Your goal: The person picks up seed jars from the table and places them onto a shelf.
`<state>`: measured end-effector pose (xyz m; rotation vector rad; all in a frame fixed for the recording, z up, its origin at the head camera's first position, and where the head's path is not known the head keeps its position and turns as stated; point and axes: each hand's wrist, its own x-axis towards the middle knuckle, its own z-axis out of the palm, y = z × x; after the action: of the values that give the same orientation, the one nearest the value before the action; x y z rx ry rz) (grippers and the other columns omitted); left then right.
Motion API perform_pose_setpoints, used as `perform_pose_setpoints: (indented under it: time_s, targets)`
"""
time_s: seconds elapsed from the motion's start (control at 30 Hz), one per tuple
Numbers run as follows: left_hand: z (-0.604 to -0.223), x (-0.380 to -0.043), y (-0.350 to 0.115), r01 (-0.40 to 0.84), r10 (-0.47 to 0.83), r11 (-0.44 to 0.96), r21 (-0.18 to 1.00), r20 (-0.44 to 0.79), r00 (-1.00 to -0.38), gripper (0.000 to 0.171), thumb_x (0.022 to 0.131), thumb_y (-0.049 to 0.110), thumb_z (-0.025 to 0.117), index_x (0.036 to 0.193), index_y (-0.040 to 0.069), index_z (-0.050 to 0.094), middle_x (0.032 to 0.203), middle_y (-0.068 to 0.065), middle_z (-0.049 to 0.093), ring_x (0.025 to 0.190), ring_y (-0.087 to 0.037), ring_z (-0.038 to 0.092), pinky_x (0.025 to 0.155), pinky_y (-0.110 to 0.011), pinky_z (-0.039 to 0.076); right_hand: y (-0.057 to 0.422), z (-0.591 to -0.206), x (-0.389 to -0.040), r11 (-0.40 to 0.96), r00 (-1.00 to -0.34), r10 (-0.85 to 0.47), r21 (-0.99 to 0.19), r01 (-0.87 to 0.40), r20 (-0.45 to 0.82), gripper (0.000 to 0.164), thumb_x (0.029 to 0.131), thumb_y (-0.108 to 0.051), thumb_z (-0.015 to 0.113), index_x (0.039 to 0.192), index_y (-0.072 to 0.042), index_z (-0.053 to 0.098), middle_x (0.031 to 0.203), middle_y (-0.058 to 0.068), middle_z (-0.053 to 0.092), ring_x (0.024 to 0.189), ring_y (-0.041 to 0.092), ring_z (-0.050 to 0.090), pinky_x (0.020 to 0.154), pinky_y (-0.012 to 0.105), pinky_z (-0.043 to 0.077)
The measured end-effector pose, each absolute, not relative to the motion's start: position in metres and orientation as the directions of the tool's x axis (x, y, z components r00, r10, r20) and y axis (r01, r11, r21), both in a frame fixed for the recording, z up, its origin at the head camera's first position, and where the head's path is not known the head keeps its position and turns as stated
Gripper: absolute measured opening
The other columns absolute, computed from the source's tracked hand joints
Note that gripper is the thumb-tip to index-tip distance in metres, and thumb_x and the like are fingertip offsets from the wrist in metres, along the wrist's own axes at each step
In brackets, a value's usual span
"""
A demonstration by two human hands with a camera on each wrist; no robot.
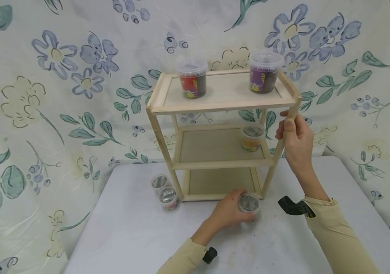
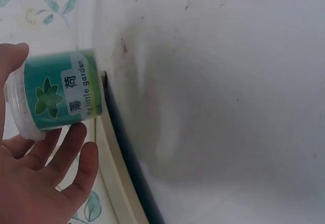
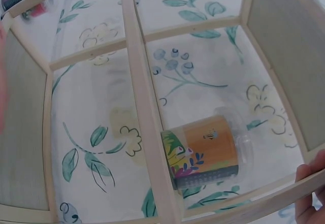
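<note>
My left hand grips a small clear-lidded plastic tub at the front right foot of a wooden shelf. In the left wrist view this tub has a teal label with a green leaf and "My little garden", and the thumb and fingers curl round it. The right hand holds the right front post of the three-tier wooden shelf, just under its top board. An orange-labelled tub stands on the middle tier, near the right side.
On the top tier stand a red tub at left and a purple tub at right. Two more lidded tubs, one in front and one behind, sit on the white table left of the shelf. A floral sheet hangs behind.
</note>
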<state>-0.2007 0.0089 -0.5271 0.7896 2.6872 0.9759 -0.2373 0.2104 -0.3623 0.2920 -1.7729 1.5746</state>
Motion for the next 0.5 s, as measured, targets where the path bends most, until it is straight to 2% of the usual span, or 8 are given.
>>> perform_pose_setpoints:
  time_s: [0.23, 0.5]
  targets:
    - [-0.514, -0.201, 0.006, 0.441, 0.552, 0.637, 0.633, 0.026, -0.834, 0.074, 0.078, 0.048, 0.077, 0.138, 0.013, 0.053, 0.125, 0.000, 0.060, 0.103, -0.010, 0.057, 0.082, -0.026, 0.049, 0.212, -0.364, -0.239, 0.214, -0.672, 0.288, -0.730, -0.649, 0.682, 0.019, 0.105, -0.019, 0.047, 0.110, -0.016, 0.065, 0.070, 0.005, 0.052, 0.062, 0.013, 0.051, 0.062, 0.023, 0.044]
    - [-0.495, -0.202, 0.002, 0.476, 0.579, 0.601, 0.642, 0.061, -0.813, 0.071, 0.079, 0.046, 0.077, 0.138, 0.013, 0.053, 0.125, 0.000, 0.060, 0.104, -0.011, 0.057, 0.083, -0.025, 0.049, 0.212, -0.364, -0.240, 0.228, -0.676, 0.299, -0.738, -0.635, 0.674, 0.017, 0.105, -0.018, 0.047, 0.108, -0.018, 0.064, 0.070, 0.001, 0.052, 0.062, 0.012, 0.051, 0.061, 0.023, 0.044]
